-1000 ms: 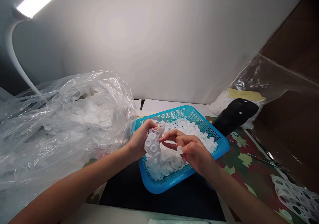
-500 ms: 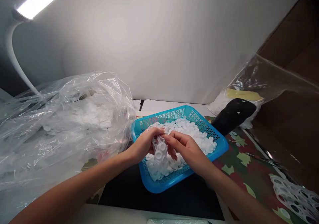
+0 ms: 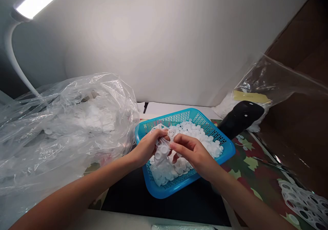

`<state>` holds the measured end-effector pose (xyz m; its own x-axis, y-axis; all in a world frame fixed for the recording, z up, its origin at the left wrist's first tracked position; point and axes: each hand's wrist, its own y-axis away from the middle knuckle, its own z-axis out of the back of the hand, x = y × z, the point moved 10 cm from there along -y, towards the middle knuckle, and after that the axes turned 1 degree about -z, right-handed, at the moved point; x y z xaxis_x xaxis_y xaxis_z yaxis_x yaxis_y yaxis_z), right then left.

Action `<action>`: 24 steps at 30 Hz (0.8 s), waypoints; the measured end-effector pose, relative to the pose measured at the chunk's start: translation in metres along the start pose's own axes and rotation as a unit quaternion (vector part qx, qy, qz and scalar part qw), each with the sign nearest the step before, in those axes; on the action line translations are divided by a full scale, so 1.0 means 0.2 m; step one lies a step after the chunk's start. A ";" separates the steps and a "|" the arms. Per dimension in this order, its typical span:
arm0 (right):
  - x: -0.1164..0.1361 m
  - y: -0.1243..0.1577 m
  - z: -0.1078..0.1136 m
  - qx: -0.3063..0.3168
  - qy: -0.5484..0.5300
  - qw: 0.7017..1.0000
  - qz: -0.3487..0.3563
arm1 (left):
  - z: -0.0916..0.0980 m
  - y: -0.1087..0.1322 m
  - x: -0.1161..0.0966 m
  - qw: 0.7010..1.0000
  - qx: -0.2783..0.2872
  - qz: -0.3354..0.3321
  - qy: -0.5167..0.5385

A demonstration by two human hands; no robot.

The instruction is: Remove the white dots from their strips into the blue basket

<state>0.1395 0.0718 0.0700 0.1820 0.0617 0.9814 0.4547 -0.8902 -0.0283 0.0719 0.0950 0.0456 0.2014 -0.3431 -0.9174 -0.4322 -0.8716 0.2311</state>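
Note:
Over a blue plastic basket [image 3: 164, 193], my left hand [image 3: 148, 146] is closed on a soft white sheet [image 3: 162, 151] with round discs and ring-shaped holes in it. The sheet hangs down from my thumb and fingers. My right hand [image 3: 196, 153] pinches at the right edge of the sheet with thumb and index finger, while its other fingers curl underneath. What lies exactly between those fingertips is too small to make out. Many loose white discs [image 3: 198, 134] fill the basket below both hands.
A large clear plastic bag [image 3: 115, 97] with white pieces stands left, beside a lamp [image 3: 15, 57]. A black object [image 3: 241, 117] leans behind the basket's right side. A white sheet with punched-out holes [image 3: 302, 201] lies at lower right. A black mat [image 3: 164, 209] is under the basket.
My right fingertips have moved slightly down and apart from the left thumb. The held sheet has shifted a little left and more of its holed upper part shows.

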 end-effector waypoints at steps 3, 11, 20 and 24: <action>-0.01 0.00 0.00 0.003 -0.040 0.999 -0.005 | 0.01 0.00 -0.04 0.999 -0.025 -0.026 0.034; -0.01 0.01 0.01 0.000 -0.062 0.998 -0.001 | 0.03 0.00 -0.03 0.991 -0.058 0.013 0.124; 0.05 0.03 -0.04 0.074 -0.107 0.991 0.041 | 0.01 -0.03 -0.03 0.987 0.034 -0.003 0.154; 0.03 0.02 -0.04 0.067 -0.122 0.990 0.018 | 0.02 -0.01 -0.03 0.995 -0.002 -0.026 0.093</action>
<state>0.1360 0.0657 0.0764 0.3973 0.1522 0.9050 0.5532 -0.8266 -0.1038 0.0679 0.1006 0.0497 0.3830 -0.3552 -0.8527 -0.4135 -0.8914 0.1856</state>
